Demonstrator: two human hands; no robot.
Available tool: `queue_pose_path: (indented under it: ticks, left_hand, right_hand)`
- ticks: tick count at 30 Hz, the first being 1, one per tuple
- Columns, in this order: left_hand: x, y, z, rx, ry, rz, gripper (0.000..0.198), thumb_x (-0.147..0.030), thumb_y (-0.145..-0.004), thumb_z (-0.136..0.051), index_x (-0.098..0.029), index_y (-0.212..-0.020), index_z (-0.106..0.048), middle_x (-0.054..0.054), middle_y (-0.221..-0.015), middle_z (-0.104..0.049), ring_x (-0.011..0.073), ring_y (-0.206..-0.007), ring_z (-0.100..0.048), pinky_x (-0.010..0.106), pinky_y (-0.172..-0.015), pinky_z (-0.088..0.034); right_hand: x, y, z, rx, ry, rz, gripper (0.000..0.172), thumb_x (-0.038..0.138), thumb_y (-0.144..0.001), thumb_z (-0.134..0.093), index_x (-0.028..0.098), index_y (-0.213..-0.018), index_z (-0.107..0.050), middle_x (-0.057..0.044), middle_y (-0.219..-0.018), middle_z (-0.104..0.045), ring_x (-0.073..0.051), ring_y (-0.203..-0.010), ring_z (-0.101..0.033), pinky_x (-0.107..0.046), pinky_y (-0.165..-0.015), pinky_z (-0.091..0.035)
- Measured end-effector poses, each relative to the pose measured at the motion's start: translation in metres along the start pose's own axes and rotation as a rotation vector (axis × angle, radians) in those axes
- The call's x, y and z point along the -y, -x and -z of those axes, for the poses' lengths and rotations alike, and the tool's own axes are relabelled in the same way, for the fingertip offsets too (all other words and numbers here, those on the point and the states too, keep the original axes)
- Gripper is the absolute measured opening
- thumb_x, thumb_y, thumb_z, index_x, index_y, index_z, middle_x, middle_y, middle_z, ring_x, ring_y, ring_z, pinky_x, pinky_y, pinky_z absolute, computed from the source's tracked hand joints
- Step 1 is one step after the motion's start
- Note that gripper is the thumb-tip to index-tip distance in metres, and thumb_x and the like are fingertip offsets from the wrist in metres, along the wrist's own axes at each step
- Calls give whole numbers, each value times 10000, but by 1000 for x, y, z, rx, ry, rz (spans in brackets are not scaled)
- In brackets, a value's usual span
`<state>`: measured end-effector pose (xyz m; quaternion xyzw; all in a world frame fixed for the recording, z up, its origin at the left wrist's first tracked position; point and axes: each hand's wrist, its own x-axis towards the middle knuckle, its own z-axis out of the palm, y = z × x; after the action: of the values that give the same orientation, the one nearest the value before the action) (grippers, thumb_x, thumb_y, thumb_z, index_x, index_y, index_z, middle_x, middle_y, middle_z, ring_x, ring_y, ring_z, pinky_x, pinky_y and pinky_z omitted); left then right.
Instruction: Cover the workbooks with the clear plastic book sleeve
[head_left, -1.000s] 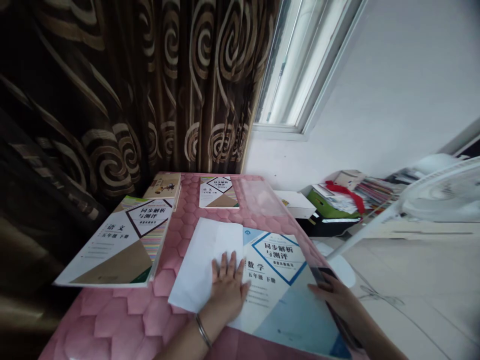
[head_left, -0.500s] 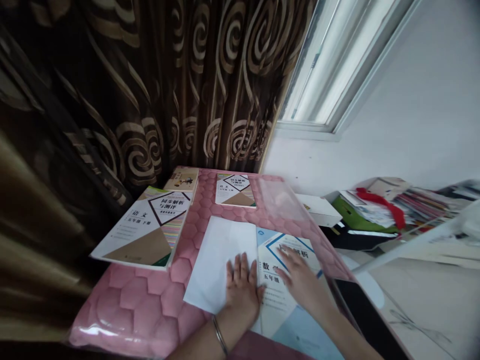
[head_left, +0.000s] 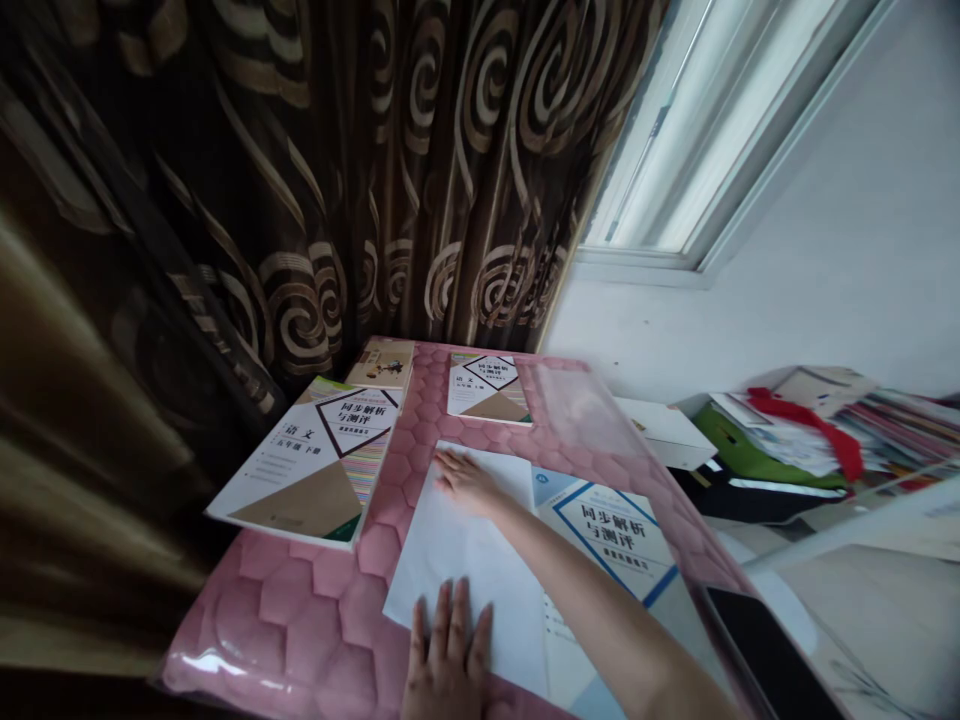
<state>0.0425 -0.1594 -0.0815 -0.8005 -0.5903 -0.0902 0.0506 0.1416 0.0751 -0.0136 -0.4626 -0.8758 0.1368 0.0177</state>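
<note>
My left hand [head_left: 448, 655] lies flat with fingers spread on the near edge of a white sheet [head_left: 461, 545]. That sheet covers the left part of a blue and white workbook [head_left: 613, 530] on the pink quilted table top [head_left: 300, 615]. My right hand [head_left: 465, 478] reaches across the workbook and presses flat on the sheet's far left corner. Neither hand holds anything.
A larger workbook [head_left: 315, 462] hangs over the table's left side, with a small book [head_left: 384, 362] behind it and another workbook [head_left: 487, 386] at the far edge. A clear plastic cover [head_left: 581, 405] lies at the far right. Brown curtain [head_left: 262, 200] behind; clutter [head_left: 787, 430] on the floor right.
My right hand moved from the workbook's right edge across its cover to the sheet's far left corner. My left hand slid nearer along the sheet. The view shifted up and left.
</note>
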Motion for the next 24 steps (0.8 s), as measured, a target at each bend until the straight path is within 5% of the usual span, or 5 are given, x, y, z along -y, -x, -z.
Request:
queue_pose_path:
  ticks: [5, 9, 19, 24]
  left_hand:
    - [5, 9, -1, 10, -6, -44, 867, -497, -740, -695, -399, -1486, -264, 49, -1534, -360, 372, -1414, -294, 636, -1129, -188]
    - [9, 8, 4, 16, -1, -44, 827, -484, -738, -706, -424, -1462, -310, 49, -1524, -379, 369, -1400, -324, 632, -1127, -184]
    - [5, 2, 19, 55, 45, -59, 691, -464, -747, -696, -495, -1377, -413, 41, -1509, -418, 404, -1399, -311, 683, -1096, -167]
    - [-1, -14, 27, 147, 61, -53, 557, -470, -791, -645, -464, -1329, -505, 81, -1459, -485, 426, -1333, -403, 697, -1071, -187]
  right_hand:
    - [-3, -26, 3, -52, 14, -89, 549, 380, -1005, -267, 123, -1486, -335, -109, -1577, -226, -248, -1468, -161, -453, -1191, -87]
    - [-8, -4, 6, -62, -5, -62, 545, 384, -1009, -296, 88, -1463, -359, -113, -1560, -275, -237, -1450, -216, -406, -1175, -143]
    - [-105, 166, 27, -202, 61, -513, 507, 357, -960, -389, 129, -1410, -438, -177, -1519, -358, -358, -1428, -237, -570, -1109, -222]
    - [-152, 254, 5, -301, 105, -974, 492, 401, -873, -460, 49, -1203, -555, -247, -1232, -593, -377, -1243, -494, -521, -1030, -358]
